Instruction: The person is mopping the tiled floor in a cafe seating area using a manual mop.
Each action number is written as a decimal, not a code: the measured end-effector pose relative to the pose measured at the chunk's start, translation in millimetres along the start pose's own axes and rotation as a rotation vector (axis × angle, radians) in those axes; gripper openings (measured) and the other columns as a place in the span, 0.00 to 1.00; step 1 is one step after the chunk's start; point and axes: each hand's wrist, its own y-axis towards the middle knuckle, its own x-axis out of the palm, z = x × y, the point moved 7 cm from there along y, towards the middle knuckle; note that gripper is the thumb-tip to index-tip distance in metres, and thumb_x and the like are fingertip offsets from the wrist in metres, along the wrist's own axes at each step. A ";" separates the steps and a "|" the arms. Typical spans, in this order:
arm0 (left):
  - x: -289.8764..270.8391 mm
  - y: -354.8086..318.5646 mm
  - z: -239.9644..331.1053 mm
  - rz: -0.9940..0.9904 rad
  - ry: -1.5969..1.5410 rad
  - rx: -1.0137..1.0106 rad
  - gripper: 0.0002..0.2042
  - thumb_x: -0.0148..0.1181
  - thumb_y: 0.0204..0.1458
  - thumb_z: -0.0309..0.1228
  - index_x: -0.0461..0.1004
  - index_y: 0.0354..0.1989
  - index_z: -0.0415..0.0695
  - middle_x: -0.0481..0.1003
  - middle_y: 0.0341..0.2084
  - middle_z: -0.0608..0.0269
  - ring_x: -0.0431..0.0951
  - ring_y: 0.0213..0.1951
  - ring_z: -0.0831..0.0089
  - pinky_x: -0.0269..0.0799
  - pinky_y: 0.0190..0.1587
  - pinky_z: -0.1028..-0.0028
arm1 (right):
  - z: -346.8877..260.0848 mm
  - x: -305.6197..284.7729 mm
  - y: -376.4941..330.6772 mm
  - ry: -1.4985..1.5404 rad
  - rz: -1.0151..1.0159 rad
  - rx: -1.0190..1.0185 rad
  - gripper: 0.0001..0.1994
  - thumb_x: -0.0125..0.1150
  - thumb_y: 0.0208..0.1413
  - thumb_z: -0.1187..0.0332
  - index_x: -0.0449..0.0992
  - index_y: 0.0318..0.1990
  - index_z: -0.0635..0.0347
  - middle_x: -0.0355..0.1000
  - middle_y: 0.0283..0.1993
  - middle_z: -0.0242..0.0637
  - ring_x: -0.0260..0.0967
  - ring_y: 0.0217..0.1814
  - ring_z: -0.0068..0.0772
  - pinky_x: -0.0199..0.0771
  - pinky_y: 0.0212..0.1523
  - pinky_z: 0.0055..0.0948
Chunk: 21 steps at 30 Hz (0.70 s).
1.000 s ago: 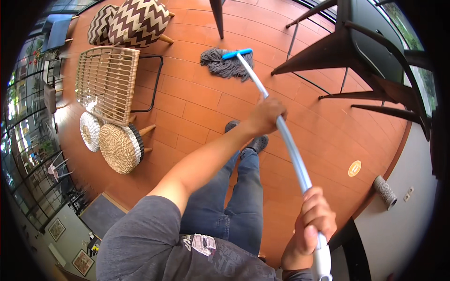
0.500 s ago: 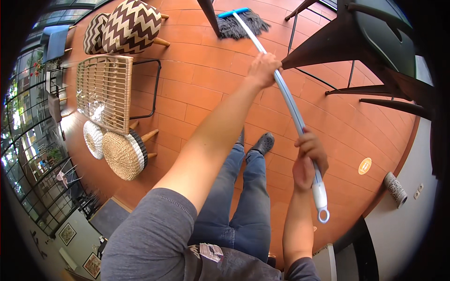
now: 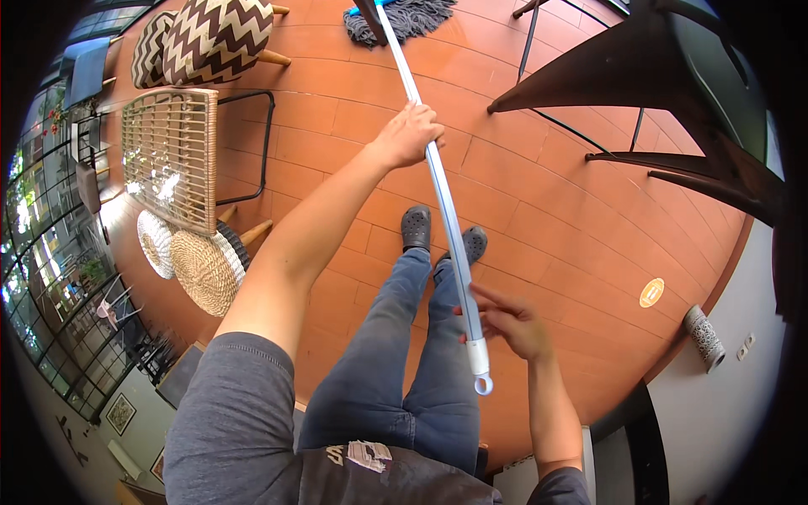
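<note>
A mop with a long pale metal handle (image 3: 446,210) runs from my lap up to its grey string head (image 3: 404,18) on the terracotta tile floor (image 3: 539,210). My left hand (image 3: 410,133) is stretched out and closed around the handle about halfway up. My right hand (image 3: 509,321) sits by the handle's lower end, just above the white end cap with its ring (image 3: 481,380). Its fingers are spread and only brush the pole. My legs in jeans and dark clogs (image 3: 417,227) stand under the handle.
A wicker chair (image 3: 168,151) and two round woven stools (image 3: 202,269) stand at left. Zigzag-patterned cushioned seats (image 3: 215,34) are at top left. Dark table and chair legs (image 3: 673,76) fill the upper right. A round floor drain (image 3: 651,292) and a patterned cylinder (image 3: 703,335) lie near the wall.
The mop head has been pushed farther away. My left arm has stretched out with it. My right hand has loosened from a grip on the handle's end to spread fingers.
</note>
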 end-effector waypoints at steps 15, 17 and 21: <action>-21.3 56.4 -125.1 0.054 -0.006 -0.376 0.08 0.49 0.53 0.29 0.68 0.41 0.47 0.66 0.43 0.46 0.70 0.45 0.46 0.70 0.45 0.58 | -109.1 13.8 224.2 0.305 0.236 -0.272 0.08 0.54 0.61 0.65 0.68 0.38 0.61 0.64 0.23 0.30 0.58 0.14 0.20 0.59 0.12 0.23; -12.5 54.7 -105.7 -0.148 0.131 -0.418 0.10 0.54 0.51 0.28 0.69 0.42 0.48 0.67 0.47 0.50 0.68 0.51 0.51 0.70 0.49 0.57 | -93.5 11.3 220.0 0.329 0.211 -0.254 0.07 0.53 0.62 0.65 0.67 0.36 0.57 0.63 0.23 0.29 0.55 0.13 0.18 0.57 0.12 0.24; 13.8 31.8 -31.6 -0.428 0.609 -0.144 0.10 0.55 0.52 0.32 0.79 0.41 0.53 0.68 0.55 0.51 0.61 0.63 0.55 0.59 0.56 0.56 | -15.2 13.3 161.3 0.386 0.280 -0.131 0.07 0.51 0.63 0.63 0.68 0.41 0.54 0.61 0.23 0.28 0.52 0.11 0.16 0.54 0.09 0.20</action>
